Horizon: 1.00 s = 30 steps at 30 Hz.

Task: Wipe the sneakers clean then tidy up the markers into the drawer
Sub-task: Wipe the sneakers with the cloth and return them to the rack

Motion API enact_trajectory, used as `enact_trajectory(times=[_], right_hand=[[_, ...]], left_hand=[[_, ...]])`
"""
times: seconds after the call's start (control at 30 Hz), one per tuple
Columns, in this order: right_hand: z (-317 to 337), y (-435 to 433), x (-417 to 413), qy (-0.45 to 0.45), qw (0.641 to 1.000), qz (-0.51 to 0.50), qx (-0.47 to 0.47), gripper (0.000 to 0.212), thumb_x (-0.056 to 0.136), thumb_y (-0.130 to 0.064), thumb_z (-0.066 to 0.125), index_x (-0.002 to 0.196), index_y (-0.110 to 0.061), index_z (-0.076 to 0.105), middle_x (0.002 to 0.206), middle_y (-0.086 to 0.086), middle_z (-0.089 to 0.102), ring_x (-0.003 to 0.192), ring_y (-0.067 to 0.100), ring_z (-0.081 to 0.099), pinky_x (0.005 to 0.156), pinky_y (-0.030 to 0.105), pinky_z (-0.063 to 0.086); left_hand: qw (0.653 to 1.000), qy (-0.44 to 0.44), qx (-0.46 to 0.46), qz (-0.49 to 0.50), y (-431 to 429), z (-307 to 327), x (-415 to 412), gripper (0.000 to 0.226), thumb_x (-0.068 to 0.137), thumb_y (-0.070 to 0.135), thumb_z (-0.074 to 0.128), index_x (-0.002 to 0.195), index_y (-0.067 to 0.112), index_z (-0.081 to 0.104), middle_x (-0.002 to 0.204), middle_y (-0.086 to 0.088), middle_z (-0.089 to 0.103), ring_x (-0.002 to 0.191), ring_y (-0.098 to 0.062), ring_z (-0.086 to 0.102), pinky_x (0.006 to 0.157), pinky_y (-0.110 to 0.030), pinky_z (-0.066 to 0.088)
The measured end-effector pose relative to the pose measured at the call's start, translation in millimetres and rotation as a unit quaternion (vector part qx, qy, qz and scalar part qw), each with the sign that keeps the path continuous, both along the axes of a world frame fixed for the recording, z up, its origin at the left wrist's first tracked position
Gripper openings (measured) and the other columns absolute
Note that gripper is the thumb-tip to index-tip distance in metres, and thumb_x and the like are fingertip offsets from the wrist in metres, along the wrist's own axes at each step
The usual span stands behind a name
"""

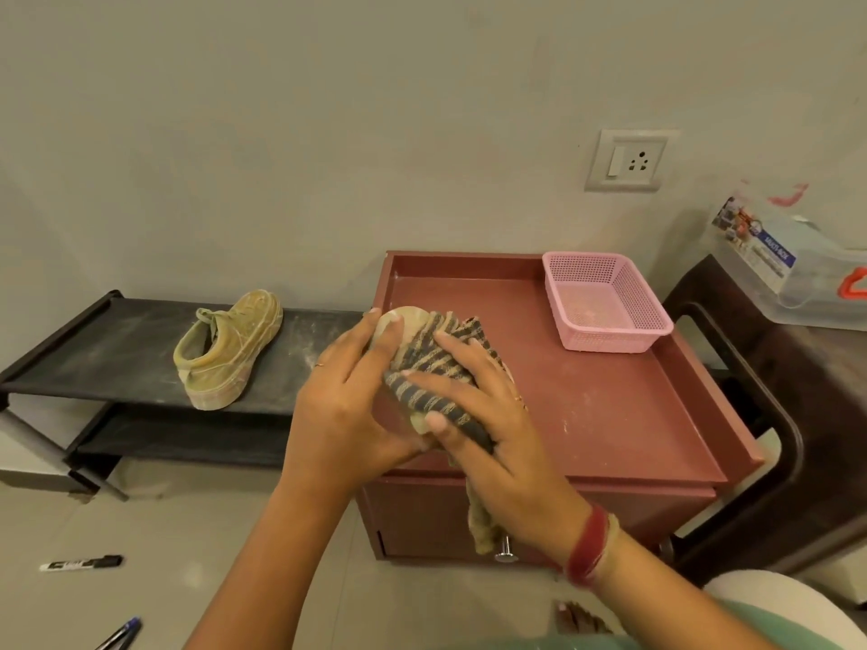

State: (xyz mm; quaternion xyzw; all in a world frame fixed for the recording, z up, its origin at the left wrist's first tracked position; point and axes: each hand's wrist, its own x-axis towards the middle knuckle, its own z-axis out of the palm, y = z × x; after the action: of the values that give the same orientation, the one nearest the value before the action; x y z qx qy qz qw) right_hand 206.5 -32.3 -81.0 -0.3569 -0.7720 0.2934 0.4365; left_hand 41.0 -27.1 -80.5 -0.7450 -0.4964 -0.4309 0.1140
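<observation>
My left hand (347, 405) grips a pale sneaker (401, 321) held above the red-brown cabinet (610, 415); only its toe and a bit of sole show. My right hand (488, 415) presses a striped cloth (436, 363) over that sneaker, and the cloth's tail hangs down in front of the drawer. A second olive sneaker (230, 349) stands on the black shoe rack (94, 354) to the left. A black marker (82, 563) and a blue marker (119, 634) lie on the floor at lower left. The drawer knob (505, 551) shows below the cloth; the drawer is shut.
A pink mesh basket (605, 302) sits at the cabinet top's back right. To the right, a dark wooden stool (750, 415) carries a clear plastic box (797, 274). A wall socket (628, 159) is above. Pale tiled floor lies in front of the rack.
</observation>
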Motion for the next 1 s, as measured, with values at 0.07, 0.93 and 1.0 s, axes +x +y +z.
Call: enact_trajectory(times=[0.07, 0.93, 1.0], right_hand=[[11, 12, 3, 0.065, 0.995, -0.023, -0.074, 0.037, 0.087, -0.051, 0.046, 0.123, -0.042, 0.054, 0.142, -0.011, 0.044, 0.136, 0.009, 0.034, 0.113, 0.047, 0.028], [-13, 23, 1, -0.022, 0.986, -0.024, -0.162, 0.039, 0.083, -0.066, 0.032, 0.121, -0.071, 0.028, 0.153, -0.026, 0.013, 0.144, 0.003, -0.003, 0.118, 0.051, 0.005], [-17, 20, -3, -0.016, 0.985, -0.029, -0.172, 0.041, 0.084, -0.065, 0.034, 0.124, -0.065, 0.029, 0.153, -0.024, 0.013, 0.143, 0.003, -0.005, 0.118, 0.051, 0.005]], left_hand=[[1.0, -0.025, -0.001, 0.002, -1, 2, 3, 0.093, 0.067, 0.061, 0.07, 0.131, -0.001, 0.045, 0.125, -0.016, 0.058, 0.115, -0.024, 0.056, 0.097, -0.032, 0.045], [0.992, -0.052, -0.107, 0.027, -2, 3, -9, 0.082, 0.065, 0.064, 0.063, 0.125, 0.01, 0.047, 0.114, -0.002, 0.055, 0.104, -0.017, 0.052, 0.087, -0.032, 0.045], [0.99, -0.049, -0.128, 0.034, -4, 2, -15, 0.079, 0.064, 0.064, 0.063, 0.124, 0.014, 0.049, 0.116, -0.001, 0.053, 0.105, -0.017, 0.051, 0.085, -0.032, 0.046]])
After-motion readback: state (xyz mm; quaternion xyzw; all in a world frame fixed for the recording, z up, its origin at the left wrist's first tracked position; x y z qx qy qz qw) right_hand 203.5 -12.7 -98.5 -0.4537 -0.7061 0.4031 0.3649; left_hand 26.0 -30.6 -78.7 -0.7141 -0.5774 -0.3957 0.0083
